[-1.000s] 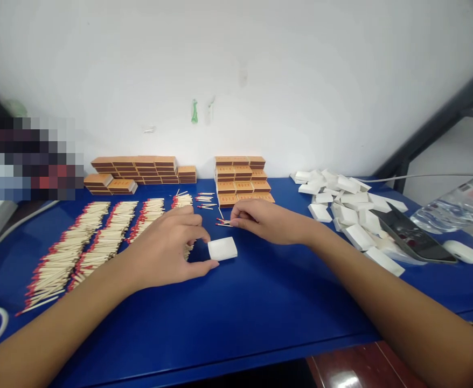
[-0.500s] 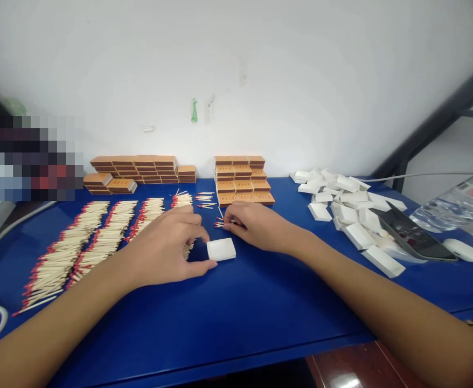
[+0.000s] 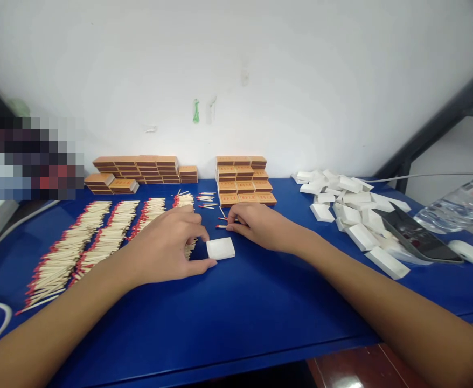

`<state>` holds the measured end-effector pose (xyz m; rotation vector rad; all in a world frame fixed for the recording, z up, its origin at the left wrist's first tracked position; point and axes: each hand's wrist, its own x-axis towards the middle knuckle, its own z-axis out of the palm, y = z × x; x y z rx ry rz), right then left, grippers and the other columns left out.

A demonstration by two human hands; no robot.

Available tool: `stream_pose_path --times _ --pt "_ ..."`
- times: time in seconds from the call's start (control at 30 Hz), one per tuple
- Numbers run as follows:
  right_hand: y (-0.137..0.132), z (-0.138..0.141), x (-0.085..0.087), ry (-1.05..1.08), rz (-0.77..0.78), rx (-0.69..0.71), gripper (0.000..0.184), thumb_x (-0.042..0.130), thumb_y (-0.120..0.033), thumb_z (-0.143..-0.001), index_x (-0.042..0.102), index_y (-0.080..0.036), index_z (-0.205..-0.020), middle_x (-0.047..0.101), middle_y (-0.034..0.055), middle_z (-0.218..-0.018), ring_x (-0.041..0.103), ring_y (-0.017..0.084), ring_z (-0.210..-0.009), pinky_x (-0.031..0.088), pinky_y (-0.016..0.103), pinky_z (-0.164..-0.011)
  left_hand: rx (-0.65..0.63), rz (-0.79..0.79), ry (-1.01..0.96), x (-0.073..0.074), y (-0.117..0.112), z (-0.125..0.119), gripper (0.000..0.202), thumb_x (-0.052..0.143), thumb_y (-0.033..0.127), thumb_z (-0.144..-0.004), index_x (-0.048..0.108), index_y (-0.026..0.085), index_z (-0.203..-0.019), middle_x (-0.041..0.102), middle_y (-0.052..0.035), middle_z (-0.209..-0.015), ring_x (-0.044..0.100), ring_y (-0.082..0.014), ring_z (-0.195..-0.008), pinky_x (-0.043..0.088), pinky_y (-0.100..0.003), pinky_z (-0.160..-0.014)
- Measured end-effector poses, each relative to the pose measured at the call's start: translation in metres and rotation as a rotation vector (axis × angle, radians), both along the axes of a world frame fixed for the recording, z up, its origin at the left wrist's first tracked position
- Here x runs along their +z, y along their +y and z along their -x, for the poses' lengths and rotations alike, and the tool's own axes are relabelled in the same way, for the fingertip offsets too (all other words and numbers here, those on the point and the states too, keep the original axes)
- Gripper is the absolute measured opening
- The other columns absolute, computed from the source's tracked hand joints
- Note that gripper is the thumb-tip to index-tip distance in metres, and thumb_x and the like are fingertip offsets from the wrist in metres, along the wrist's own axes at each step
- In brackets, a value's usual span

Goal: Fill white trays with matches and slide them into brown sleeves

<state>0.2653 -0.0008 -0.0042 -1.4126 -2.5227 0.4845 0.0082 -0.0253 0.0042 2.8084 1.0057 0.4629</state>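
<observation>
Head view: left hand (image 3: 174, 245) thumb-finger spread at white box (image 3: 221, 248); right hand (image 3: 256, 226) at loose matches (image 3: 221, 227) beyond box, pinch unclear. Likely match gathering; next move needs light pinch.

hands (image 3: 174, 242): 2 | match rows (image 3: 72, 248): 4 | phone (image 3: 422, 235): 1 | bottle (image 3: 457, 203): 1
</observation>
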Motion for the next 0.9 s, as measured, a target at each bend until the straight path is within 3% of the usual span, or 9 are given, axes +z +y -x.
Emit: stream_pose_path --times 0.17,0.33,0.53,0.67,0.73,0.9 --pt "-0.002 -0.001 0.007 0.009 0.029 -0.004 0.012 0.061 -0.023 -0.109 0.065 -0.018 -0.098 0.074 0.0091 -0.106 0.065 0.022 -0.095 0.043 0.032 -0.079 0.022 -0.004 0.012 0.001 0.000 0.000 0.030 0.083 0.052 -0.089 0.082 0.022 -0.092 0.066 -0.0028 -0.077 0.061 -0.0245 -0.086 0.047 -0.039 -0.077" --pt "-0.011 -0.003 0.016 0.130 0.046 0.088 0.018 0.060 -0.031 -0.110 0.066 -0.020 -0.098 0.070 0.0044 -0.095 0.060 0.019 -0.085 0.040 0.031 -0.075 0.040 -0.013 0.023 0.001 0.001 0.000 0.030 0.082 0.052 -0.089 0.081 0.022 -0.089 0.066 -0.0029 -0.078 0.061 -0.0245 -0.086 0.046 -0.040 -0.078" --pt "-0.019 0.001 0.019 0.096 0.117 0.200 0.014 0.065 -0.029 -0.105 0.070 -0.020 -0.095 0.066 0.0010 -0.086 0.053 0.016 -0.073 0.036 0.031 -0.068 0.035 -0.023 0.022 0.002 0.001 -0.001 0.027 0.082 0.048 -0.090 0.079 0.022 -0.087 0.066 -0.0026 -0.077 0.060 -0.0237 -0.084 0.046 -0.039 -0.077" --pt "-0.007 -0.010 0.021 0.079 -0.037 0.049 0.022 0.063 -0.035 -0.107 0.069 -0.020 -0.092 0.064 0.0004 -0.080 0.052 0.016 -0.070 0.034 0.031 -0.067 0.028 -0.025 0.008 0.003 0.000 -0.002 0.028 0.083 0.049 -0.089 0.080 0.022 -0.090 0.067 -0.0028 -0.078 0.061 -0.0242 -0.084 0.047 -0.039 -0.078" --pt "0.001 -0.018 0.020 -0.004 -0.112 -0.039 0.017 0.068 -0.034 -0.104 0.069 -0.019 -0.094 0.066 0.0021 -0.084 0.054 0.017 -0.073 0.034 0.031 -0.068 0.023 -0.018 0.002 0.003 0.000 -0.002 0.027 0.084 0.048 -0.089 0.080 0.022 -0.090 0.068 -0.0030 -0.078 0.061 -0.0244 -0.085 0.047 -0.040 -0.080" --pt "0.011 -0.026 0.011 -0.097 -0.042 -0.056 0.017 0.072 -0.036 -0.101 0.069 -0.019 -0.100 0.070 0.0048 -0.092 0.058 0.019 -0.079 0.037 0.031 -0.069 0.029 -0.025 -0.002 0.001 0.000 0.000 0.028 0.083 0.050 -0.089 0.080 0.021 -0.092 0.067 -0.0030 -0.079 0.061 -0.0251 -0.086 0.048 -0.042 -0.083"
